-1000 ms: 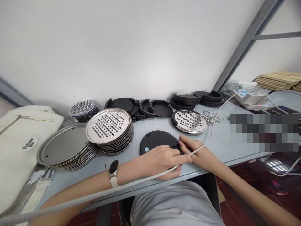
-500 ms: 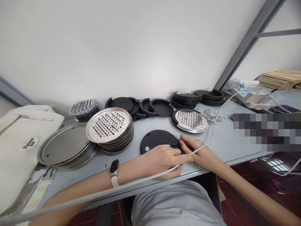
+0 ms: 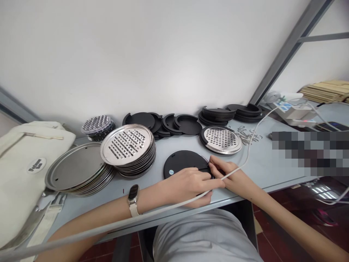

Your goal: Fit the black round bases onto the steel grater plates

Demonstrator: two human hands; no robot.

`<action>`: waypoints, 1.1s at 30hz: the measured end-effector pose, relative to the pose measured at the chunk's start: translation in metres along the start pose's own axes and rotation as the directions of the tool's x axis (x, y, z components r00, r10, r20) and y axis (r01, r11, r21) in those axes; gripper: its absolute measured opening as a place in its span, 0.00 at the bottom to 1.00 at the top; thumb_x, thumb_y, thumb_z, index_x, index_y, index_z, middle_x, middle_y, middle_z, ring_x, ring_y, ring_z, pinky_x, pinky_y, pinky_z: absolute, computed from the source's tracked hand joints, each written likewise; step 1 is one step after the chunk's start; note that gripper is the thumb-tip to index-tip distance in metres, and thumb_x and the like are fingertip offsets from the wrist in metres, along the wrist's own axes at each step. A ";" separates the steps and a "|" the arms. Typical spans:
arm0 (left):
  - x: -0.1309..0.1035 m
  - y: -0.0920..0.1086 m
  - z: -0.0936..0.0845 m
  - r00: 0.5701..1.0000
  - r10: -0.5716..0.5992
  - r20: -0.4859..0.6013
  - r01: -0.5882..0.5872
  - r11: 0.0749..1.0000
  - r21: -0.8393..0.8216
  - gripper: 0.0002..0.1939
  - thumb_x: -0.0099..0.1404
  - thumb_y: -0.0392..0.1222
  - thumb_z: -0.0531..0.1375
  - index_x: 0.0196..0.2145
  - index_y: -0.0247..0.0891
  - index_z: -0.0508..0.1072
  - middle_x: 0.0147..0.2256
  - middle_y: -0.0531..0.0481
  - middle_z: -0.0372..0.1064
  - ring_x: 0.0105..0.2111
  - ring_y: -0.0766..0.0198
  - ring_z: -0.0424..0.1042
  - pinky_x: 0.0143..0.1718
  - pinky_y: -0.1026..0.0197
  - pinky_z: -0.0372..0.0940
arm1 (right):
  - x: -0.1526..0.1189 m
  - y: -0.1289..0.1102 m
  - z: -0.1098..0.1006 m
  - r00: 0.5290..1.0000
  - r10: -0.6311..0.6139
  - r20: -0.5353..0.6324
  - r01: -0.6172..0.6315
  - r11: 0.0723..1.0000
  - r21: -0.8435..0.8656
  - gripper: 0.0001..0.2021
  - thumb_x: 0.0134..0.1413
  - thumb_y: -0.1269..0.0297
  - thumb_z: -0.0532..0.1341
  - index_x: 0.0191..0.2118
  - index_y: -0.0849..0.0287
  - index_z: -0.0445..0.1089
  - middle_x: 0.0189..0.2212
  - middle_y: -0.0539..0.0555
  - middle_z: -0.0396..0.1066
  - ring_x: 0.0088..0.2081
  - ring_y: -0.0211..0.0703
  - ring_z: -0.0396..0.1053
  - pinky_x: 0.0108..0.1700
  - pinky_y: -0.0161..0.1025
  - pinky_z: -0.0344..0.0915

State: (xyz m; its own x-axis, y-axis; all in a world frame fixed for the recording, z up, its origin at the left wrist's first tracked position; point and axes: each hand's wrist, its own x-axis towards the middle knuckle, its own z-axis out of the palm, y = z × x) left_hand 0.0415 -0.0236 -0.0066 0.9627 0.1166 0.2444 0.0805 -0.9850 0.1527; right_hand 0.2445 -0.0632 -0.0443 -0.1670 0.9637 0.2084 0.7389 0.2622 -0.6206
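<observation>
A round black disc (image 3: 185,160) with a small pale-blue round sticker lies on the table in front of me, a thin metal rim showing at its upper right. My left hand (image 3: 189,185), with a watch on its wrist, is closed over the disc's near right part, and its fingers partly hide it. My right hand (image 3: 225,171) pinches the disc's right edge with thumb and fingertips; whatever small part may be between them is hidden. Just beyond stands a round metal grater plate (image 3: 222,138) in a black holder, with several wire clips (image 3: 247,136) beside it.
Stacked slotted grater plates (image 3: 128,145) and plain metal discs (image 3: 75,165) stand at left, beside a cream bag (image 3: 21,171). Spiky grater plates (image 3: 98,125) and black holders (image 3: 188,124) line the wall. A white cable (image 3: 169,209) crosses before my arms.
The view has shifted very slightly. Both hands keep the same hold on the black disc, and nothing else has visibly moved.
</observation>
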 end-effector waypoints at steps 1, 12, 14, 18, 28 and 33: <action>0.000 0.000 0.000 1.000 0.001 -0.003 -0.001 1.000 -0.001 0.16 0.67 0.36 0.51 0.52 0.38 0.63 0.37 0.50 0.70 0.32 0.63 0.68 0.38 0.59 0.62 | 0.000 0.000 0.000 1.000 0.000 -0.002 0.000 1.000 -0.002 0.09 0.64 0.59 0.49 0.33 0.55 0.57 0.20 0.44 0.56 0.21 0.36 0.55 0.25 0.33 0.53; -0.001 0.001 0.002 1.000 -0.006 -0.028 0.006 1.000 0.002 0.15 0.67 0.35 0.51 0.51 0.40 0.64 0.36 0.51 0.70 0.31 0.63 0.68 0.37 0.59 0.60 | 0.002 -0.003 -0.002 1.000 0.012 0.026 -0.012 1.000 0.010 0.10 0.64 0.59 0.49 0.30 0.55 0.54 0.19 0.44 0.54 0.21 0.35 0.53 0.24 0.33 0.51; -0.001 0.001 0.001 0.999 -0.009 -0.033 0.009 1.000 0.002 0.14 0.67 0.35 0.51 0.50 0.40 0.65 0.37 0.51 0.70 0.31 0.63 0.68 0.36 0.59 0.60 | 0.001 -0.003 -0.002 0.999 0.016 0.028 -0.016 1.000 0.016 0.11 0.64 0.59 0.49 0.30 0.55 0.54 0.19 0.44 0.54 0.21 0.35 0.54 0.25 0.33 0.52; 0.000 0.002 -0.001 1.000 -0.015 -0.027 0.015 1.000 0.006 0.15 0.67 0.35 0.51 0.51 0.39 0.65 0.37 0.50 0.69 0.31 0.63 0.68 0.36 0.58 0.61 | 0.000 -0.001 -0.001 1.000 0.012 0.027 -0.013 1.000 0.027 0.10 0.64 0.59 0.49 0.31 0.55 0.55 0.20 0.44 0.54 0.21 0.35 0.54 0.25 0.33 0.52; 0.000 0.002 -0.002 1.000 -0.024 -0.017 0.023 1.000 -0.011 0.18 0.67 0.34 0.51 0.54 0.40 0.62 0.38 0.50 0.70 0.34 0.63 0.69 0.38 0.60 0.61 | 0.000 0.001 0.000 0.999 0.010 0.037 -0.011 0.999 0.041 0.10 0.61 0.61 0.50 0.29 0.55 0.54 0.19 0.43 0.51 0.21 0.34 0.50 0.24 0.32 0.50; 0.000 0.002 -0.003 1.000 -0.022 -0.009 0.022 1.000 -0.019 0.17 0.67 0.35 0.52 0.54 0.39 0.63 0.39 0.50 0.70 0.35 0.63 0.70 0.40 0.60 0.62 | 0.000 0.002 -0.001 0.999 0.001 0.048 -0.003 0.999 0.043 0.10 0.60 0.62 0.50 0.28 0.55 0.55 0.19 0.44 0.52 0.21 0.34 0.50 0.25 0.33 0.50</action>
State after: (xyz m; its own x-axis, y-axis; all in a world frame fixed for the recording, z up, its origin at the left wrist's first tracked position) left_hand 0.0410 -0.0250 -0.0033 0.9582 0.1397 0.2496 0.0969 -0.9795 0.1764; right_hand 0.2461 -0.0626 -0.0448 -0.1976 0.9653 0.1709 0.7105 0.2611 -0.6534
